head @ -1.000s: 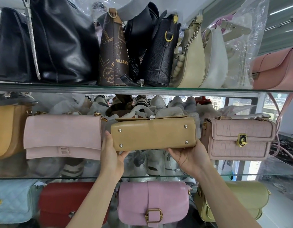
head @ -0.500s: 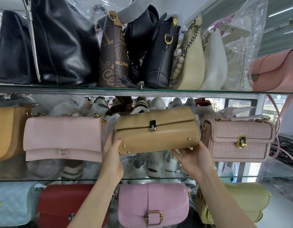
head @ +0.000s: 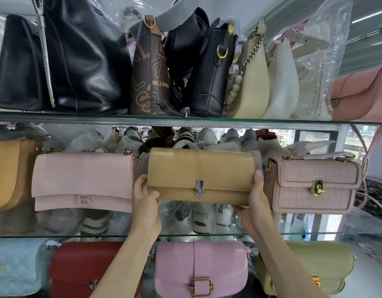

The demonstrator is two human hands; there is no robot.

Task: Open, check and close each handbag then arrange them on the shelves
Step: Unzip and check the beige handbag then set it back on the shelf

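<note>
1. While both hands hold it, the tan bag (head: 200, 168) sits level in the middle-shelf gap between the pale pink bag (head: 82, 179) and the mauve croc bag (head: 312, 186), near each; whether its base touches the glass middle shelf (head: 357, 222) I cannot tell.
2. Left hand (head: 146, 203): fingers curled round the bag's left end, thumb on the front lower corner.
3. Right hand (head: 253, 207): thumb up along the right end, fingers curled under the base.
4. Tan bag appearance: long, boxy, smooth leather; flap down over the front, faint vertical crease at centre; silver clasp (head: 199, 188) at the flap edge looks fastened. Front faces the camera.
5. Contents of the bag: not visible, flap closed.
6. Top shelf (head: 185, 121): packed row of upright bags – two black bags (head: 63, 61) at left, brown monogram bag (head: 150, 74) printed "MLLPARS", grained black bag (head: 209, 76), cream chain bag (head: 252, 82), white bag (head: 282, 82), salmon bag (head: 362, 93) at far right. A clear plastic bag (head: 314, 61) wraps something pale.
7. Middle shelf also carries a mustard bag (head: 7, 173) at far left; paper-stuffed shoes show behind.
8. Bottom row: light blue quilted bag (head: 16, 267), red bag (head: 87, 267), pink buckle bag (head: 198, 267), olive bag (head: 314, 265).
</note>
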